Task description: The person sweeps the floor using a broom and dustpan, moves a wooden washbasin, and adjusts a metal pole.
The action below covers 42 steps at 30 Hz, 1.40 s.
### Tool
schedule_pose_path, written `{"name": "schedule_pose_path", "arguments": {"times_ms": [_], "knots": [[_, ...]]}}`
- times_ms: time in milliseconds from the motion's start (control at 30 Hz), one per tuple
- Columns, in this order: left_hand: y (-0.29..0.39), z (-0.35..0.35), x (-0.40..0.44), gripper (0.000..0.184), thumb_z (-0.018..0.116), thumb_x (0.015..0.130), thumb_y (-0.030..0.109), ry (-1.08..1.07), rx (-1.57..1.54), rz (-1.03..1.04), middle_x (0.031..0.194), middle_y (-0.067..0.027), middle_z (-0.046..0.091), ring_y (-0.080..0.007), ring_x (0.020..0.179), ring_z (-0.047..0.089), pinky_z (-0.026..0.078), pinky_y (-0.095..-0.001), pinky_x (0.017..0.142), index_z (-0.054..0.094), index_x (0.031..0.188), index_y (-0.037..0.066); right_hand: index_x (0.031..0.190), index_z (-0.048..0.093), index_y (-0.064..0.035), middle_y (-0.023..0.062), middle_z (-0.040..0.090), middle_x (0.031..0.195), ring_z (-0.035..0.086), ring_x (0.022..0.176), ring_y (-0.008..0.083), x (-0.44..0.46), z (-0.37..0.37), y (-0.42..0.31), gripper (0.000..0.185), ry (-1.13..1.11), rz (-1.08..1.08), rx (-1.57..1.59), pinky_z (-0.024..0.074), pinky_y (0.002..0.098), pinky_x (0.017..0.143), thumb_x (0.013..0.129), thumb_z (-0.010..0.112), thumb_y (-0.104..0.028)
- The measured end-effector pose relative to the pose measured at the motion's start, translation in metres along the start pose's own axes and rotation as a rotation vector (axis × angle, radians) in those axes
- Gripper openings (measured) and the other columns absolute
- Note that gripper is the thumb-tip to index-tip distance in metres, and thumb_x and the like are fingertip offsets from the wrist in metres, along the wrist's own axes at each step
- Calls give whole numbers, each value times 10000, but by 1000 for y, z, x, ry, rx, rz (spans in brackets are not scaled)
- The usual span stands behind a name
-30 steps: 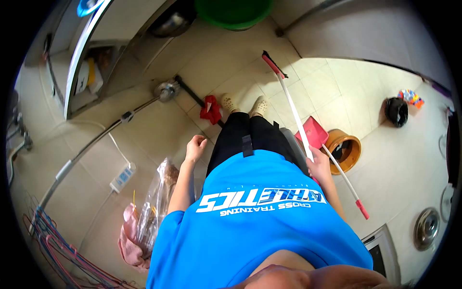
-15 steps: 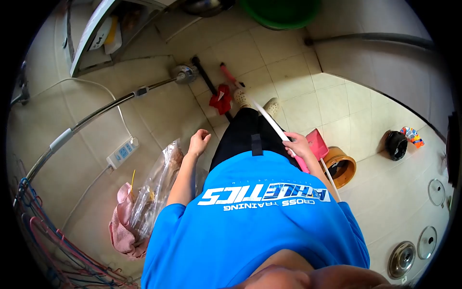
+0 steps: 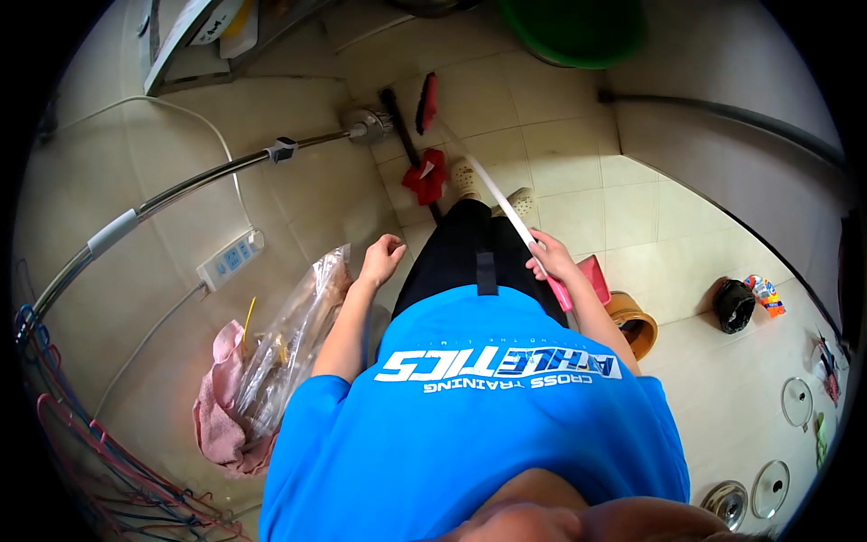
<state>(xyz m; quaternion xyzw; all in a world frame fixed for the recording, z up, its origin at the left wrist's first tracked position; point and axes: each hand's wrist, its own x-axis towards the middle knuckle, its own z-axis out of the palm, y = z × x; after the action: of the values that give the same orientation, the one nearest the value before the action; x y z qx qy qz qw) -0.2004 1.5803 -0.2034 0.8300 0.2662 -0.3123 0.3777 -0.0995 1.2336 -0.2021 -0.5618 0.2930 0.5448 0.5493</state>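
My right hand [image 3: 553, 256] is wrapped round the handle of a broom [image 3: 498, 196], just above its pink grip end. The white stick slants away past my feet to a pink head with dark bristles [image 3: 426, 104] over the tiled floor. My left hand [image 3: 383, 259] hangs at my left side, its fingers curled in with nothing visible in them. A plastic bag [image 3: 302, 334] and a pink towel [image 3: 219, 397] are close beside my left forearm. Behind my right wrist, part of a pink dustpan [image 3: 593, 278] shows.
A black pole [image 3: 399, 122] with a red piece [image 3: 426, 176] stands left of my light clogs [image 3: 465, 179]. A brown bucket [image 3: 634, 325] and a black bin [image 3: 733, 305] are at the right, a green basin [image 3: 573, 32] ahead. A metal rail [image 3: 208, 176] and hangers are left.
The broom head has moved farther forward and turned, so its bristles now show. My right hand still holds the handle. The view has shifted slightly; my left hand stays curled.
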Motion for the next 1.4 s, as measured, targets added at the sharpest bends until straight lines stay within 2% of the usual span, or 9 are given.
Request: {"name": "schedule_pose_path", "arguments": {"times_ms": [100, 167, 233, 300, 333, 467, 867, 1233, 1400], "knots": [[-2, -7, -2, 249, 582, 768, 185, 20, -42, -20, 804, -103, 599, -167, 736, 572, 459, -280, 669, 537, 939, 11, 1205, 431, -137, 43, 505, 589, 442, 421, 102, 55, 15, 15, 356, 67, -97, -435, 362, 228, 367, 850, 458, -146], [-12, -7, -1, 240, 579, 773, 169, 15, -106, -72, 819, -104, 600, -162, 753, 570, 457, -274, 680, 534, 946, 8, 1209, 424, -139, 37, 474, 557, 416, 401, 117, 95, 16, 48, 355, 156, -573, -709, 362, 256, 363, 854, 443, -156], [-2, -8, -2, 238, 580, 774, 165, 20, -96, -56, 825, -103, 601, -161, 755, 570, 456, -272, 683, 533, 945, 6, 1200, 431, -132, 39, 461, 557, 403, 393, 132, 74, 32, 22, 350, 90, -366, -691, 362, 272, 364, 851, 444, -156], [0, -7, 0, 235, 580, 775, 161, 24, -87, -34, 830, -102, 601, -160, 757, 570, 456, -271, 686, 531, 944, 5, 1139, 471, -88, 173, 586, 857, 569, 758, 300, 41, 47, -8, 316, 25, 34, -615, 455, 349, 677, 828, 451, -141], [-3, -5, 1, 237, 583, 773, 163, 2, -100, -37, 830, -102, 601, -160, 756, 570, 456, -271, 684, 531, 942, 5, 1137, 468, -82, 188, 565, 976, 521, 925, 347, 38, 49, -9, 319, 12, 148, -580, 411, 357, 798, 826, 457, -147], [-4, -4, 1, 249, 594, 756, 181, -17, -111, -22, 793, -111, 597, -179, 730, 571, 455, -286, 667, 535, 928, 11, 1135, 465, -89, 184, 583, 914, 549, 857, 347, 64, 20, 51, 321, 73, -371, -869, 431, 390, 754, 823, 452, -167], [-8, -12, 12, 251, 587, 756, 191, 10, -133, 19, 789, -116, 595, -186, 727, 570, 454, -290, 665, 538, 922, 10, 1127, 472, -65, 232, 563, 882, 538, 822, 381, -55, 2, 22, 330, 271, -284, -938, 435, 417, 712, 809, 467, -153], [-28, -2, -13, 269, 593, 743, 211, 12, -28, -51, 778, -143, 604, -226, 723, 590, 464, -311, 663, 546, 909, 3, 1098, 493, -68, 231, 566, 880, 542, 828, 372, 17, -4, 33, 311, 263, -385, -939, 439, 409, 722, 798, 472, -148], [3, 6, -30, 225, 571, 781, 152, 8, 39, 6, 743, -91, 597, -131, 642, 558, 449, -254, 581, 518, 923, -15, 1084, 522, -72, 198, 570, 951, 539, 895, 329, 16, -61, 48, 304, 202, -307, -826, 421, 374, 779, 796, 465, -150]]}}
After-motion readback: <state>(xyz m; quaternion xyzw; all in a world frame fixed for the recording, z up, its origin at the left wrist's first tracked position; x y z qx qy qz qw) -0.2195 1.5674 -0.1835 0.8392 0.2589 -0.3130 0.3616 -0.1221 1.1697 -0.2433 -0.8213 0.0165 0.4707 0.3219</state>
